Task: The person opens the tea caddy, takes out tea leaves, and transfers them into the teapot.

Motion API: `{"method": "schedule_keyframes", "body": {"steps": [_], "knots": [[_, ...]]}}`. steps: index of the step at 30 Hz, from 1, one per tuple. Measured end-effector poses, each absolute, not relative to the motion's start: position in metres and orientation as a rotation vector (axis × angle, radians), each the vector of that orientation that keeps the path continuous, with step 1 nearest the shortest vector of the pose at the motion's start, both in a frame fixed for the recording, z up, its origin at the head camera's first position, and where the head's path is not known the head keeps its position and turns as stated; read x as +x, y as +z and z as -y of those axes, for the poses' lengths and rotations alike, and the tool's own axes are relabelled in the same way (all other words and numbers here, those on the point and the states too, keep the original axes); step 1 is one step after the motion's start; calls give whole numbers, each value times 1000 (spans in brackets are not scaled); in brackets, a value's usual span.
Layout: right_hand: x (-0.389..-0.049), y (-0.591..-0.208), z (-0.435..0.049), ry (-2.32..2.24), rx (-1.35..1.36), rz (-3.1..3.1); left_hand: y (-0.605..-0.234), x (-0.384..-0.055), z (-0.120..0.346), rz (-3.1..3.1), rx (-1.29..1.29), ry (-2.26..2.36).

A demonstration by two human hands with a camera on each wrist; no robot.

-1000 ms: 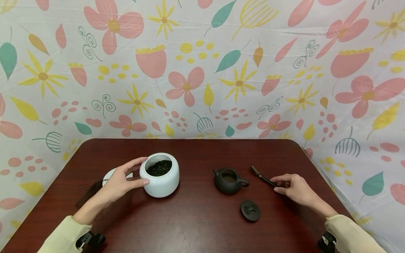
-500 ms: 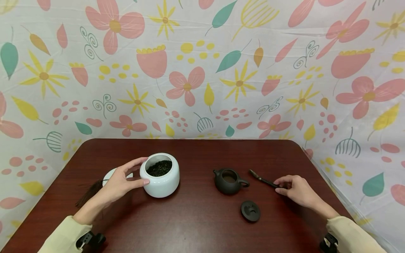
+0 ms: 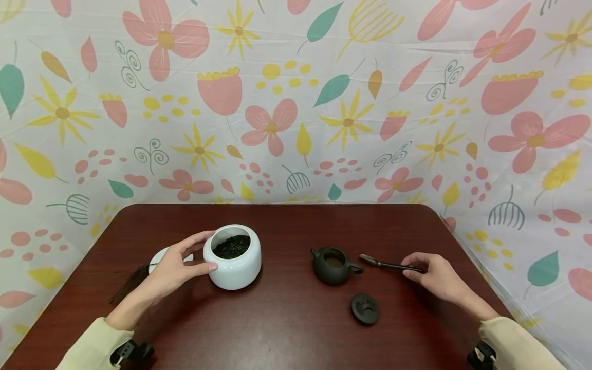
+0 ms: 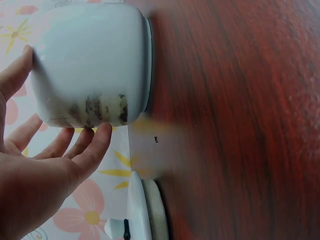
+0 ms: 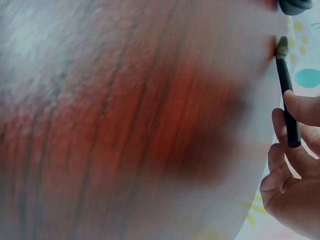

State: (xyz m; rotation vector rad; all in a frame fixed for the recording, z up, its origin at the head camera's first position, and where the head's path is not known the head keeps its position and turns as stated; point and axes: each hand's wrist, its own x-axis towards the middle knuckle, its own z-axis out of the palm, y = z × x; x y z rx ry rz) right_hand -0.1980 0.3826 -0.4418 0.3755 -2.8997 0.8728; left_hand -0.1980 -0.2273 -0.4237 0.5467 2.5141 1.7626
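Observation:
On the left of the table, my left hand point(image 3: 178, 262) holds a white ceramic tea jar point(image 3: 236, 272) between thumb and fingers. Dark tea leaves point(image 3: 233, 246) show inside its mouth. The left wrist view has the fingertips on the glossy side of the jar point(image 4: 92, 60), near a dark printed pattern. My right hand point(image 3: 437, 277) pinches the dark handle of a slim tea scoop point(image 3: 386, 265) between thumb and fingers. Its brass-coloured head point(image 5: 282, 47) points left, toward the handle of a small dark teapot point(image 3: 334, 267) that stands lidless.
The round dark teapot lid point(image 3: 365, 309) lies in front of the teapot. Behind my left hand is the white jar lid point(image 3: 159, 255), with a brown tassel point(image 3: 131, 282) beside it. A flower-patterned cloth point(image 3: 296, 103) rises along the back edge of the dark red table point(image 3: 277, 329).
My right hand has shifted slightly right and turned the scoop from a slant to nearly level, its head moving closer to the teapot handle. My left hand and the jar stay put.

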Motion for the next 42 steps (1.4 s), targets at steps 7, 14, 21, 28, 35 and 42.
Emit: {"method": "schedule_keyframes", "body": {"steps": [7, 14, 21, 28, 35, 42], "knots": [[-198, -437, -381, 991, 409, 2812, -424, -198, 229, -2514, 542, 1770], [-196, -435, -381, 1119, 297, 2804, -425, -199, 229, -2513, 543, 1774], [-193, -429, -378, 1258, 131, 2815, -424, -199, 228, -2502, 537, 1779], [-193, -426, -373, 1321, 87, 2751, -424, -198, 229, -2493, 534, 1779], [-195, -421, -365, 1542, 205, 2566, -424, -197, 228, -2498, 537, 1775], [-198, -408, -353, 1717, 337, 2438, -425, -199, 229, -2489, 539, 1783]]}}
